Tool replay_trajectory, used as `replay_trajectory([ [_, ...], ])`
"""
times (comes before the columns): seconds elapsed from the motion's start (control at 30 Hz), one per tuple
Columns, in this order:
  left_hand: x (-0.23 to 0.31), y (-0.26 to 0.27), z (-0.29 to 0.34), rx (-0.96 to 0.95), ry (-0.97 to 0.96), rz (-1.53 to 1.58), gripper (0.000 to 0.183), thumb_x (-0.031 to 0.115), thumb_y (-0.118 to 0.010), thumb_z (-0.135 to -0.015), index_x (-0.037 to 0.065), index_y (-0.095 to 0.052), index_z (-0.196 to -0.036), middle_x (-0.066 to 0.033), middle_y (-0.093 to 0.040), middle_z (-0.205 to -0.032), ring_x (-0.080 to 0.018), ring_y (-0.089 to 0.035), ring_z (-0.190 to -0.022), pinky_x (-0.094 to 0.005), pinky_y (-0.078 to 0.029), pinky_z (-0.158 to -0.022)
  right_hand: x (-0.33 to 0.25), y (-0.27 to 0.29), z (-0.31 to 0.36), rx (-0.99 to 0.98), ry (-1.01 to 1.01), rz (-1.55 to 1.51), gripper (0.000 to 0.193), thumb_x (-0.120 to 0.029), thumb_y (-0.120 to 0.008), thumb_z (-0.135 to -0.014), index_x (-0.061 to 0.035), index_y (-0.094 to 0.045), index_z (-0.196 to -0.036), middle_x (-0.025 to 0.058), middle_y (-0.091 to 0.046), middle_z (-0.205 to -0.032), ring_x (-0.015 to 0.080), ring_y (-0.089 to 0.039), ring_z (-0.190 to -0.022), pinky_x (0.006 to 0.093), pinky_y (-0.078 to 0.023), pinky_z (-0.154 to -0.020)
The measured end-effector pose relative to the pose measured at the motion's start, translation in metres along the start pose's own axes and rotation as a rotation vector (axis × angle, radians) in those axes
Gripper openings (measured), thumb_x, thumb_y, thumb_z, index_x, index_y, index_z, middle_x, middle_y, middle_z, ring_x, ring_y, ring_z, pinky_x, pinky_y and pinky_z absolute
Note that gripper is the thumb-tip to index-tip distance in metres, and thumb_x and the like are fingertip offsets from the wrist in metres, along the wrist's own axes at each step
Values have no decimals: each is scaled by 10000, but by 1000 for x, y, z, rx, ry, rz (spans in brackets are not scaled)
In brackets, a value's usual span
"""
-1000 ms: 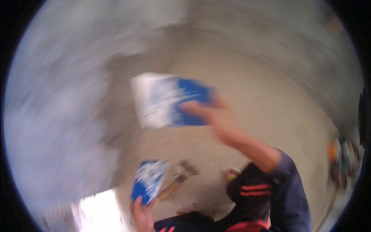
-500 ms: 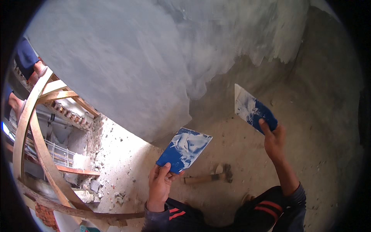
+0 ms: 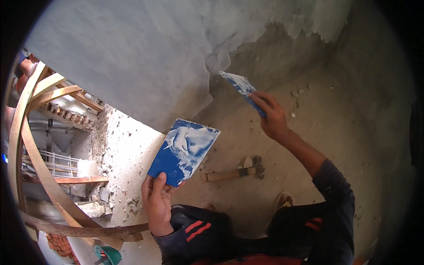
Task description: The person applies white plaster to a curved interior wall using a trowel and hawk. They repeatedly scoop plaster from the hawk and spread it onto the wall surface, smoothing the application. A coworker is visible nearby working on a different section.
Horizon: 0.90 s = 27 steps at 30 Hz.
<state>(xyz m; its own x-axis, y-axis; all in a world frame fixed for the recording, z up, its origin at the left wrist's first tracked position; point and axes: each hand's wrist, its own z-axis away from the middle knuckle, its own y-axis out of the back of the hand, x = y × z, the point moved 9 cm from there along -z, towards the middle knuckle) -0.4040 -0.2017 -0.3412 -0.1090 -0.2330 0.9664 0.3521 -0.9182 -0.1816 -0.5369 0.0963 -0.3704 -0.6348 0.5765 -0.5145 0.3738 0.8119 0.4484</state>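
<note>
My left hand [image 3: 157, 205] is closed on the lower corner of a flat blue putty spreader [image 3: 160, 162], thumb on top. White putty is smeared thickly over its upper half. My right hand [image 3: 274, 118] grips a second blue putty spreader [image 3: 242, 85], seen nearly edge-on and streaked with white. Its far edge lies beside the lower border of the pale skim coat on the wall [image 3: 132, 66]; I cannot tell whether it touches. Below and right of that ragged border, the wall surface [image 3: 282, 48] is bare and darker.
A hammer with a wooden handle [image 3: 227, 174] lies on the dusty floor before my feet, beside a stone chip [image 3: 247, 162]. Curved wooden boards [image 3: 48, 170] and rubble line an opening at left, with another person's foot [image 3: 28, 67] there. A green container [image 3: 108, 255] stands lower left.
My right hand has moved left toward the coat's border, its spreader turning edge-on. My left hand and spreader sit further left and slightly higher in view. The view itself has shifted.
</note>
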Motion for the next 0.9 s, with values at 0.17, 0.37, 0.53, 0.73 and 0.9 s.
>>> replay_trajectory([
  [0.17, -6, 7, 2, 74, -24, -12, 254, 116, -520, -882, -29, -495, -1089, -115, -618, -970, -208, -641, -810, -379, -565, -696, -8, -53, 12, 200, 193, 90, 560, 103, -568, -620, -75, -585, -1152, 156, -512, -1141, 334, -535, -1033, 440, -443, -915],
  [0.37, -4, 54, 16, 294, -124, -174, 286, 95, -524, -869, -33, -479, -1121, -140, -541, -1043, -253, -563, -990, -379, -568, -692, 20, -112, 20, 517, -60, 64, 530, 96, -551, -669, -73, -579, -1171, 187, -448, -1213, 354, -435, -1159, 448, -352, -1008],
  [0.53, 3, 63, 19, 386, -103, -258, 381, 194, -552, -849, -41, -444, -1129, -157, -488, -1061, -232, -519, -982, -403, -556, -707, 21, -179, -12, 512, -276, -92, 609, 98, -544, -677, -64, -492, -1262, 203, -381, -1279, 375, -389, -1202, 431, -330, -1019],
  [0.73, 0, 78, 23, 460, -172, -321, 359, 208, -559, -845, -20, -446, -1098, -149, -499, -1044, -242, -515, -980, -440, -531, -744, -3, -214, -7, 366, -299, -197, 663, 111, -554, -646, -55, -458, -1281, 191, -378, -1278, 365, -393, -1208, 436, -331, -1028],
  [0.9, -3, 75, 14, 465, -158, -311, 339, 210, -547, -864, -19, -444, -1092, -150, -499, -1037, -243, -527, -957, -436, -534, -746, -17, -215, 43, 185, -234, -358, 649, 122, -547, -628, -50, -493, -1252, 188, -451, -1229, 358, -434, -1183, 427, -358, -1007],
])
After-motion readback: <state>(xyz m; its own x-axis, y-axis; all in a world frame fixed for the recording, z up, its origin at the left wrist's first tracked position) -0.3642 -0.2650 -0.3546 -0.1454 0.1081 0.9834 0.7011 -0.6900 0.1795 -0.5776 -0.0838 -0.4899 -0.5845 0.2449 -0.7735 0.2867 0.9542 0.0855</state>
